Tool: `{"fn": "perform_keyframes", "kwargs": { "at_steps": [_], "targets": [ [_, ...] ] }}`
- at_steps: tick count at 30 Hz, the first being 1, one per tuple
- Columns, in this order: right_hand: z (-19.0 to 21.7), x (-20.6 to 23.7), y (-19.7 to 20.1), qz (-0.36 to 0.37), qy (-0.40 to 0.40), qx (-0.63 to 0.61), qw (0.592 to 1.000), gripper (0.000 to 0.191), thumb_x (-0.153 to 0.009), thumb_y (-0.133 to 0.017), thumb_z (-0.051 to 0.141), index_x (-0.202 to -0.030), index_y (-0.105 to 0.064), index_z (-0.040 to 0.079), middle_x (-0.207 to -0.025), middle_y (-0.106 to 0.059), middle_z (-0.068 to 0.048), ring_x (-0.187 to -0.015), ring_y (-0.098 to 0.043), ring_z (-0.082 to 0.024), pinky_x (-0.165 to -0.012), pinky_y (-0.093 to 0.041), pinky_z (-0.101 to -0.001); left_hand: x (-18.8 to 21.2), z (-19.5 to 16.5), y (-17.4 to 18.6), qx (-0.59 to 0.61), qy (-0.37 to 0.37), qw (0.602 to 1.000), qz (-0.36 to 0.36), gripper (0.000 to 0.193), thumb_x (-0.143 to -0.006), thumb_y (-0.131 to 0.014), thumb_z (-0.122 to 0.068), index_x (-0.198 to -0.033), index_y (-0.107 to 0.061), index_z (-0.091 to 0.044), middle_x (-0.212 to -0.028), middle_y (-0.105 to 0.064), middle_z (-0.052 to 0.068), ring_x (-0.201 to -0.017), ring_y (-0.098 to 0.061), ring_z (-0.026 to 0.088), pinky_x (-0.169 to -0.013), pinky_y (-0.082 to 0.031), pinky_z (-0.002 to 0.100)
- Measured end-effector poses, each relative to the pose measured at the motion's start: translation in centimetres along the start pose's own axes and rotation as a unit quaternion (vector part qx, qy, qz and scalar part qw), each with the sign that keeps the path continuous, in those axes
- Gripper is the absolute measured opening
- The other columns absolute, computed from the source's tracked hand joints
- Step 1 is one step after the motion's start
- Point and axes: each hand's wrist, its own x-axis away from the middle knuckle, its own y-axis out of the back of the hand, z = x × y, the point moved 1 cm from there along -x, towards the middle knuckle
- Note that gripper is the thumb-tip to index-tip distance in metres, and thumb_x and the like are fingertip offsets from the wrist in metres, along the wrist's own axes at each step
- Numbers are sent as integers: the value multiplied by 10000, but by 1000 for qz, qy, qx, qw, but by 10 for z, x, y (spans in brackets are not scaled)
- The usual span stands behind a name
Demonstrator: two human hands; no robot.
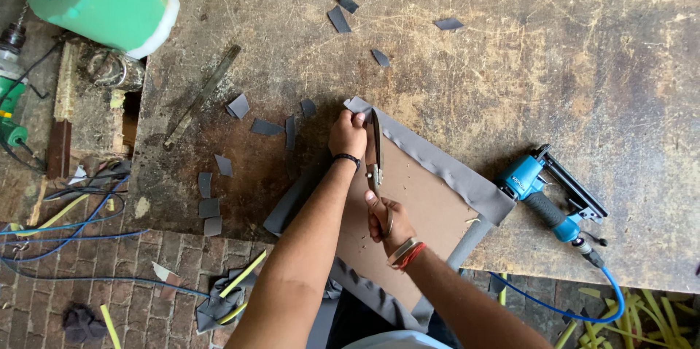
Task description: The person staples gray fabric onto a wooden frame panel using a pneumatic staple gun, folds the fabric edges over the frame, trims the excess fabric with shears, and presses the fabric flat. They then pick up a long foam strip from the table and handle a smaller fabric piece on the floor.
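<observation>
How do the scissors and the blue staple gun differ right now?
The scissors are in the right hand, over the grey-fabric-wrapped board; the staple gun lies unheld on the worn table beside the board. The scissors are slim bare metal; the staple gun is bulkier, blue and black. The staple gun trails a blue hose; the scissors have none. The left hand pinches fabric by the scissors' blades. Both are hand tools.

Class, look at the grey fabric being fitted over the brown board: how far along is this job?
Done: grey fabric is folded over the brown board's far edge; cut scraps litter the bench. In hand: left hand pinches a corner, right hand works metal scissors. Left: near-edge fabric hangs loose.
</observation>
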Motion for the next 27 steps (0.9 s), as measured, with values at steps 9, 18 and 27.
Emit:
{"fn": "perform_keyframes", "kwargs": {
  "at_steps": [9,18,27],
  "targets": [
    [18,28,106,141,-26,-34,989,534,-931,-619,580,-692,-445,135,-562,-380,26,-434,-336,-106,-382,-282,-266,33,-11,-13,28,-76,992,96,261,-933,-659,-354,-1041,-704,-120,-980,-753,141,-923,-714,370,-778,-551,489],
    [27,27,223,235,-50,-3,971,552,-943,-669,570,-715,-454,115,-563,-408,11,-438,-363,-108,-385,-292,-255,81,-39,-32,-5,-107,975,193,255,-877,-745,-340,-948,-730,-96,-908,-761,123,-860,-733,311,-753,-554,445],
    [55,26,215,290,-87,-117,946,508,-863,-615,615,-788,-537,118,-606,-457,19,-497,-450,-123,-439,-341,-264,94,-58,-33,-29,-92,975,199,199,-877,-771,-295,-922,-741,-104,-789,-739,95,-731,-703,240,-695,-537,419]
  ]
}}
